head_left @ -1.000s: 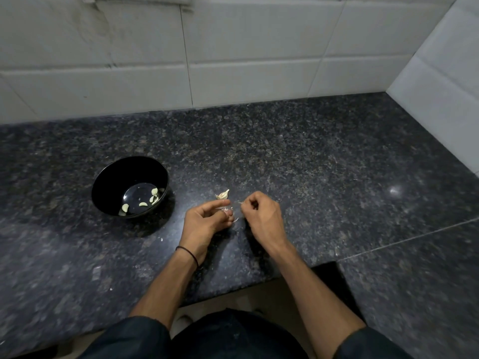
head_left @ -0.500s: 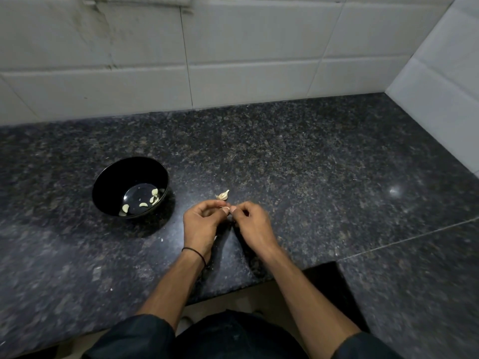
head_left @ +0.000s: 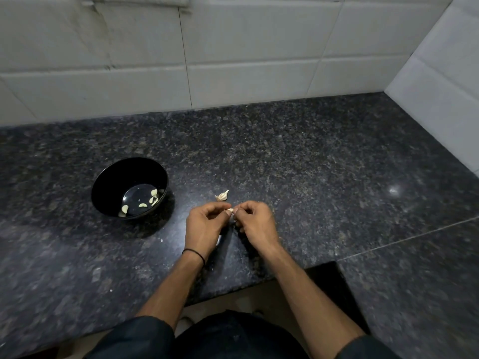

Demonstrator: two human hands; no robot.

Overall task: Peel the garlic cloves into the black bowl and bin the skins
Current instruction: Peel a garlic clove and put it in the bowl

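A black bowl (head_left: 108, 177) stands on the dark granite counter at the left, with several peeled cloves (head_left: 141, 203) in its bottom. My left hand (head_left: 204, 226) and my right hand (head_left: 255, 224) meet fingertip to fingertip just right of the bowl. Between them they pinch a small garlic clove (head_left: 230, 210), mostly hidden by the fingers. Another unpeeled garlic piece (head_left: 223, 195) lies on the counter just behind my hands.
White tiled walls close the counter at the back and on the right (head_left: 440, 99). The counter's front edge (head_left: 233, 288) has a step beside my right forearm. A few pale skin flecks lie near the bowl (head_left: 161, 240).
My right hand has moved left to meet the left hand at the clove. Both hands now pinch it together, slightly farther from me than before.
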